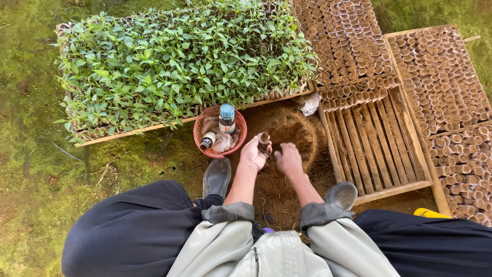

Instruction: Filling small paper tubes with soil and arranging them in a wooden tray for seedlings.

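The left hand [253,153] is curled around 1 small brown cylindrical seedling pot [264,139], a thin-walled tube packed with soil, held upright with its open mouth facing up, just above the mound of loose brown soil [287,128] on the ground between the person's 2 dark rubber boots [217,177]. The fingers wrap its lower half while the thumb presses from the near side, so the grip is closed on the tube. The right hand [288,159] hovers just beside it, fingers bunched narrow and pointing down towards the soil; whether they pinch any soil I cannot tell. The pot looks light and soft: its wall would probably buckle under a hard squeeze and the fill is crumbly, so it is best held around the middle or cupped under the base, upright, with gentle even pressure. To the left of the hands, touching the mound's edge, sits a round red woven plastic basket [199,134] holding 2 dark bottles and a pale cloth. Beyond it lies a long wooden tray of green leafy seedlings [174,61]. To the right stands a slatted wooden crate [374,149], partly bare, with rows of filled brown pots [348,41] at its far end and more in neighbouring crates.
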